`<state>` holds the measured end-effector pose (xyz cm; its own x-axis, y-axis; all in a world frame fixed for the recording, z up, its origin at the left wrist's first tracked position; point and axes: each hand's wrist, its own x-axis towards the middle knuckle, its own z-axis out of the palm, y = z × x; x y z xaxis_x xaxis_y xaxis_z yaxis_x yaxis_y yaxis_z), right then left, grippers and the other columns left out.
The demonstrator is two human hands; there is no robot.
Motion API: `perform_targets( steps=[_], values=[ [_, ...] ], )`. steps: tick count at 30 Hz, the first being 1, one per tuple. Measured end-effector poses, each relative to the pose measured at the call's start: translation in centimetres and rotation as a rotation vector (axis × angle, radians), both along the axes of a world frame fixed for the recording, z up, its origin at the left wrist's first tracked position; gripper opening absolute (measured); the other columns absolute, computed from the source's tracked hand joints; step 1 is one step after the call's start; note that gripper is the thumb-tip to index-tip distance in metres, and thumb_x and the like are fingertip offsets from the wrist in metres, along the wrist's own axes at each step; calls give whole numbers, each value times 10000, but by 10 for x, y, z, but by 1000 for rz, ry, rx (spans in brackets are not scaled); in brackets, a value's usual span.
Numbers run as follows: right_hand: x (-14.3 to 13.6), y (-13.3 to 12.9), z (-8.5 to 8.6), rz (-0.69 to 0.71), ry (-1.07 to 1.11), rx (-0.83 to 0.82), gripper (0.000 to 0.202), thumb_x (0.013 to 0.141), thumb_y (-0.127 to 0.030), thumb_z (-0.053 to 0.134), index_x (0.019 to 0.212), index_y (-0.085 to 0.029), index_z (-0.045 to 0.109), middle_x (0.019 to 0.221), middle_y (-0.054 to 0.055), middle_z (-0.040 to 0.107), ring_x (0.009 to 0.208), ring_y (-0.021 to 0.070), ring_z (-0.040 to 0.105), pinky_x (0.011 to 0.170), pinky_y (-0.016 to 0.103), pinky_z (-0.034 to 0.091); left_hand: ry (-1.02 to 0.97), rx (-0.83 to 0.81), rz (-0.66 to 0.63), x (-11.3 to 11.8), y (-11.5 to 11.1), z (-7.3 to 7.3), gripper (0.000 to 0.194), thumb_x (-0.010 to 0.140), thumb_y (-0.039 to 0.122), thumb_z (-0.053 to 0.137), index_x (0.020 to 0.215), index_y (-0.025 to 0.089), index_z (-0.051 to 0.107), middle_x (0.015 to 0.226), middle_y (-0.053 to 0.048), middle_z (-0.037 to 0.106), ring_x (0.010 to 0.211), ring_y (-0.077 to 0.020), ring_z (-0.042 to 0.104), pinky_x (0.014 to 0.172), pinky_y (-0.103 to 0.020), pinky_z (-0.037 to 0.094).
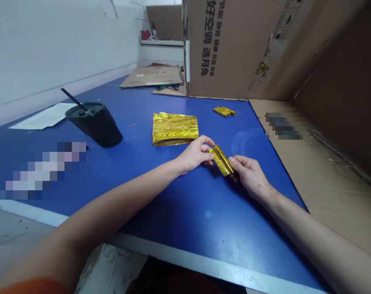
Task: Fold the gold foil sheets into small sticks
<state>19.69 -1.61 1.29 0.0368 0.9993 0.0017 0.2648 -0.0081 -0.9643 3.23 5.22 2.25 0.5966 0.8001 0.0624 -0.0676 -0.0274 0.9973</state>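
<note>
Between my two hands, just above the blue table, is a small gold foil sheet (221, 160), partly folded or curled along its right side. My left hand (199, 154) pinches its upper left edge with thumb and fingers. The right edge is gripped between the thumb and fingers of my right hand (248, 171); some of those fingertips are hidden behind the foil. Close behind my left hand lies a stack of gold foil sheets (175, 127). Farther back to the right are a few narrow folded gold foil pieces (224, 111).
A black cup with a straw (95, 124) stands at left on the blue table (173, 212), near white paper (43, 116). Flat cardboard (155, 76) lies at the back. A large cardboard panel (231, 49) rises behind, and cardboard (320, 163) covers the right side. Two patches are pixelated.
</note>
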Motion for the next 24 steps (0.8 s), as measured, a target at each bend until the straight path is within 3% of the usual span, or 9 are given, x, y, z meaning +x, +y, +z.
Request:
perform_targets(
  steps=[7,13,20,24],
  values=[
    [0,0,2,17,231,-68,323,733,-445,549,571,-173,483,438,-45,450,369,66,344,374,210,260,-43,37,-12,-2,1,3,176,706,91,570,833,133,457,595,27,566,515,-81,572,529,-207,432],
    [1,3,6,48,365,-124,314,717,-423,581,566,-163,492,419,-43,448,353,61,346,359,203,257,-5,-79,-63,-3,0,8,71,725,98,558,785,99,520,608,-15,598,495,-89,577,491,-201,417],
    [-1,-1,6,34,432,-82,336,743,-518,518,736,-183,491,562,-7,575,400,93,458,366,209,311,-119,-224,217,0,-3,-2,53,750,73,538,737,103,496,585,-5,596,485,-78,578,507,-190,421],
    [-2,0,2,-22,366,-29,297,668,-423,645,745,-184,485,593,-25,576,408,87,472,381,214,352,-139,-284,179,4,-10,-5,71,805,147,505,746,108,501,644,-33,616,536,-94,602,536,-205,427]
  ],
)
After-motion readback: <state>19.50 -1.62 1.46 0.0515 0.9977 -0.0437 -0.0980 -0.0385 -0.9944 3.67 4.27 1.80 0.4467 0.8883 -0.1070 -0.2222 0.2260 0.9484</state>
